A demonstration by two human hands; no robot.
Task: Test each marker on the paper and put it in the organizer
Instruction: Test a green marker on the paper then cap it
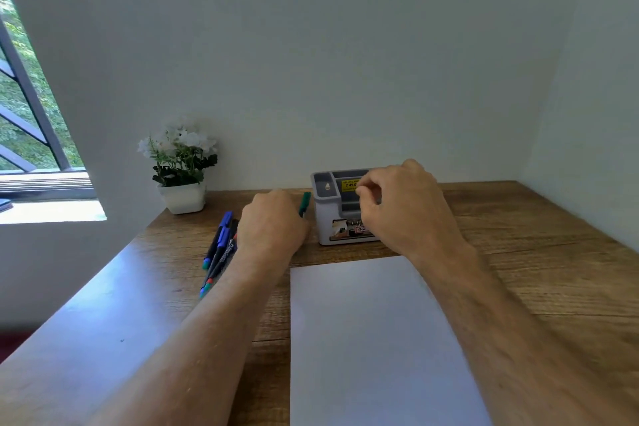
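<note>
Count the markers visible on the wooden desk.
At least 4: a green marker in the left hand, and three dark-barrelled markers bunched left of that wrist. The arm may hide others.

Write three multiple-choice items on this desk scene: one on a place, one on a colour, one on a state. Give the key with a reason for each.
1. Where does the organizer stand?
A. beyond the far edge of the paper
B. on the windowsill
C. on top of the paper

2. What colour is the marker sticking out of the left hand?
A. red
B. green
C. yellow

3. How does the paper look?
A. crumpled
B. covered in scribbles
C. flat and unmarked

Key:
1 A, the organizer sits on the wooden desk just past the sheet.
2 B, the visible end of the marker is green.
3 C, the sheet lies flat with no ink showing.
</note>
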